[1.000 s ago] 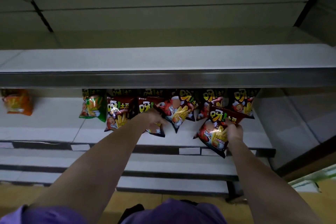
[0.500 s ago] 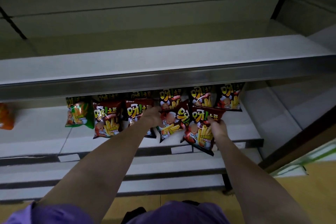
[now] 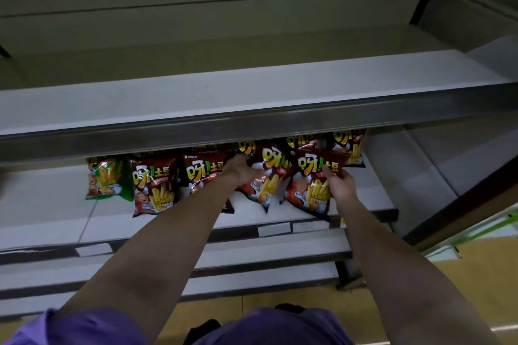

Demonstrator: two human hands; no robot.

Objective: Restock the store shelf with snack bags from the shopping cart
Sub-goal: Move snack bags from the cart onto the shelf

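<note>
Left hand (image 3: pixel 242 173) grips the top of one red snack bag (image 3: pixel 267 176); right hand (image 3: pixel 340 183) pinches another snack bag (image 3: pixel 311 187) at its three o'clock edge. Both bags lean tilted at the shelf (image 3: pixel 42 204) front. Let go like this and they'd likely topple forward off the lip, or knock the back row (image 3: pixel 347 145) at twelve o'clock.

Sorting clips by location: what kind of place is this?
Most likely a shop aisle: tiered white shelves, price-label strips on the shelf edge, and matching snack bags lined up in rows.
</note>
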